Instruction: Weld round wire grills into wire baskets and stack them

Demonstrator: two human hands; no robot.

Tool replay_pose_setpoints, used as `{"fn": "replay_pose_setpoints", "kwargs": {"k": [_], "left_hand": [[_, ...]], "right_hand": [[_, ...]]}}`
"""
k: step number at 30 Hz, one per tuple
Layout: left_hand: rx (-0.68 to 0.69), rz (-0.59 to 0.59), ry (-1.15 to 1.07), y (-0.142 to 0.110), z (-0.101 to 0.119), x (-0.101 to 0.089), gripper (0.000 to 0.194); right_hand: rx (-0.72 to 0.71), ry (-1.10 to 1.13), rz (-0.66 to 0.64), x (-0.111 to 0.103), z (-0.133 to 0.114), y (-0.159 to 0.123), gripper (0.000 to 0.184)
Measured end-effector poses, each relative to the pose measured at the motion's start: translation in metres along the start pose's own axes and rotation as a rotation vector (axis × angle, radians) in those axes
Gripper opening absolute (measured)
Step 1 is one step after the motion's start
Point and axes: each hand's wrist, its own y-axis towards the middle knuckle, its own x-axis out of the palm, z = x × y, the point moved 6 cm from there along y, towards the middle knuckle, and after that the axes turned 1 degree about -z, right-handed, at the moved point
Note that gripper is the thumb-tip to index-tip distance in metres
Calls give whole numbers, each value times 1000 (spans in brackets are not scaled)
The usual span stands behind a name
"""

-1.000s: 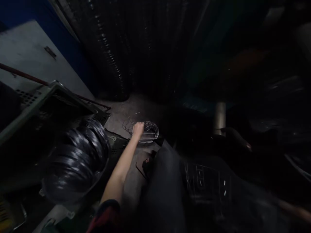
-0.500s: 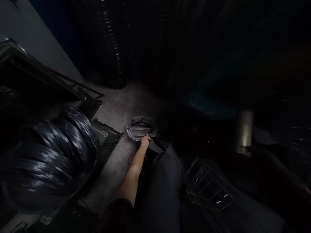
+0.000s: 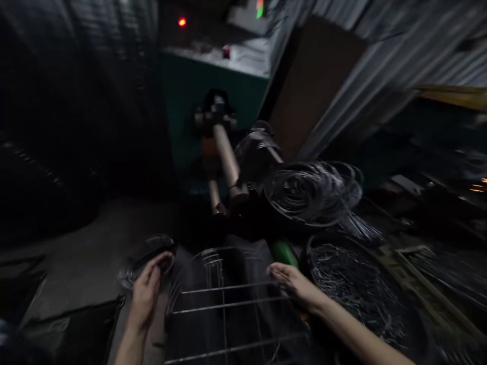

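A wire rack of thin metal rods lies across my lap, over the dark grey cloth on my legs. At its right edge, my right hand has its fingers closed on the rack's wire; blur hides the exact grip. My left hand is held up just left of the rack, its fingers stretched forward and slightly apart, with nothing visible in them. Beyond the left fingers, a blurred wire piece rests near the floor.
A machine with a green panel and a pale cylindrical bar stands ahead. To the right are a large wire coil, a dark tub of short wire pieces and a green object. Corrugated sheeting rises behind.
The view has swung right, from the floor and wire coils to the machine. My left hand has come back from the wire piece on the floor. My right hand now shows at the rack.
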Motion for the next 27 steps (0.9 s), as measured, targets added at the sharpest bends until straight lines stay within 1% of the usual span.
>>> {"fn": "replay_pose_setpoints", "kwargs": {"k": [1,2,3,4,6,8,9,10,11,12,14,15,16,17,18,19,20,21,22,24,27], "left_hand": [[-45,-114,-73,-15,0,16,49],[-77,-196,-96,-30,0,30,51],[-97,-266,-73,-44,2,43,53],[-103,-303,-33,-57,5,53,55],[-95,-295,61,-73,13,63,56],[-95,-220,117,-79,21,62,56],[-105,-190,138,-80,23,59,56],[-119,-176,162,-80,23,56,55],[-133,-175,192,-79,21,53,52],[-136,-180,223,-77,19,49,48],[-100,-169,269,-69,16,41,41],[-67,-154,281,-64,15,38,40],[-32,-138,285,-58,16,35,41],[-2,-125,287,-53,18,34,40],[18,-124,289,-48,20,35,39],[28,-130,294,-44,21,38,38],[33,-137,298,-40,23,41,38],[33,-141,300,-36,25,44,40],[29,-146,301,-33,26,48,42],[13,-151,300,-30,26,55,45],[0,-158,296,-28,24,59,46]], "right_hand": [[7,23,9,-1,11,-2,44],[-5,19,15,1,20,0,43],[-40,-16,29,3,26,2,40],[-94,-76,52,5,28,4,36],[-229,-235,108,5,23,5,30],[-362,-373,134,-6,5,6,32],[-427,-412,160,-19,-11,7,32],[-502,-434,217,-37,-32,9,29],[-584,-445,308,-60,-59,11,27],[-661,-450,434,-88,-90,13,25],[-784,-497,706,-144,-157,18,25],[-813,-550,829,-168,-191,23,25],[-811,-638,904,-186,-224,32,27],[-786,-756,946,-198,-255,44,28],[-737,-925,933,-203,-281,60,29],[-683,-1099,887,-202,-303,76,30],[-640,-1245,827,-199,-319,92,29],[-612,-1358,761,-193,-330,105,28],[-601,-1432,704,-186,-337,114,26],[-612,-1496,636,-175,-343,123,27],[-596,-1569,601,-169,-339,119,33]]}}
